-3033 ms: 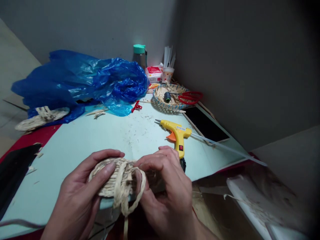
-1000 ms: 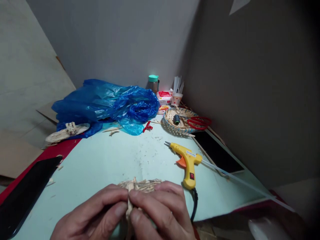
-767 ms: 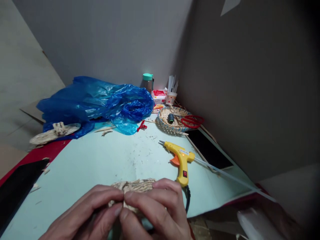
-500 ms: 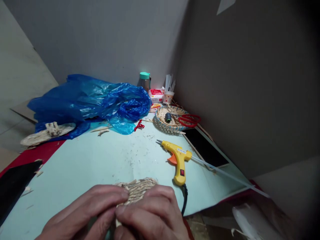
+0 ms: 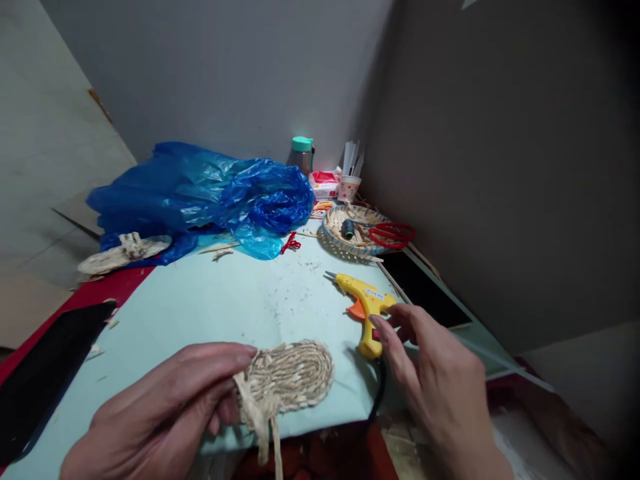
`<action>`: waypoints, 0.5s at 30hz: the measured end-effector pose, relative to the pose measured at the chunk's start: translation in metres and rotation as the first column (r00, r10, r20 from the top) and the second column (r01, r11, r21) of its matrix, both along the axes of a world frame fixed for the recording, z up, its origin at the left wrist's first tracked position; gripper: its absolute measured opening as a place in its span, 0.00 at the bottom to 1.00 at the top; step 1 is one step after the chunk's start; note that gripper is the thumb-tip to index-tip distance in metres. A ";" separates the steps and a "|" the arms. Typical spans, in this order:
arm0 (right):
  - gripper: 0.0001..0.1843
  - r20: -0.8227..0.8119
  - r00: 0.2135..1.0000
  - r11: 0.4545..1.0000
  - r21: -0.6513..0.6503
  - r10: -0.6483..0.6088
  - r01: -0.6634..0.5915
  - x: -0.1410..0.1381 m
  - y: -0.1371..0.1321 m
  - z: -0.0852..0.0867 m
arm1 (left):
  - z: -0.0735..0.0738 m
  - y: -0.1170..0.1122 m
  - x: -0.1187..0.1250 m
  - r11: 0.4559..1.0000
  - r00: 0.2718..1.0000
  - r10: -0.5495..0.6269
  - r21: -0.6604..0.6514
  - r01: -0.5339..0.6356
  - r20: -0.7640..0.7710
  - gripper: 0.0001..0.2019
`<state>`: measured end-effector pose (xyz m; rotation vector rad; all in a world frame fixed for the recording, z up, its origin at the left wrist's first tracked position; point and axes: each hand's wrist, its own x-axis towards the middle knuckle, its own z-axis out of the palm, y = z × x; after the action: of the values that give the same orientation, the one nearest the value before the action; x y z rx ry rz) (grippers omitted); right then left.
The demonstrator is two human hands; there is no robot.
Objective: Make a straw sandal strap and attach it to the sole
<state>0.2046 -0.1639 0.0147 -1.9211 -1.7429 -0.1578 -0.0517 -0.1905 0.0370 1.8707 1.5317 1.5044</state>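
My left hand (image 5: 175,400) pinches one end of a flat oval sole of coiled straw braid (image 5: 295,377), held above the table's near edge. Two loose straw strips (image 5: 260,427) hang down from the held end. My right hand (image 5: 430,373) is at the handle of a yellow hot glue gun (image 5: 367,300), thumb and fingers apart on either side of it; whether they touch it I cannot tell. The gun lies on its side with its nozzle toward the far left, and its orange trigger shows.
A blue plastic bag (image 5: 200,193) lies at the back left, with a straw sandal (image 5: 125,253) before it. Farther right are a woven basket (image 5: 330,243), red-handled scissors (image 5: 393,235), a bottle (image 5: 302,157) and a paper cup (image 5: 349,189). A black phone (image 5: 50,373) lies at left.
My right hand has let go of the straw sole and moved right to the glue gun. The left hand keeps the sole, now seen more fully. The view has shifted slightly.
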 end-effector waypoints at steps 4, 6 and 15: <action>0.24 0.020 0.997 0.964 -0.255 -0.076 0.079 0.004 0.003 -0.003 | 0.002 0.001 0.002 0.999 0.999 -0.012 0.033 0.013 -0.035 0.09; 0.22 0.018 0.994 0.938 -0.329 -0.108 0.108 -0.003 0.007 0.001 | 0.004 0.002 0.008 0.999 1.000 -0.022 0.039 0.022 0.001 0.10; 0.11 0.046 0.993 0.885 -0.451 -0.105 0.115 -0.014 0.014 0.016 | 0.000 0.005 -0.001 0.994 0.997 0.069 0.088 -0.071 0.018 0.08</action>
<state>0.1906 -0.1496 0.0307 -2.3564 -1.7995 0.2130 -0.0527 -0.1853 0.0366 1.8673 1.5633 1.6386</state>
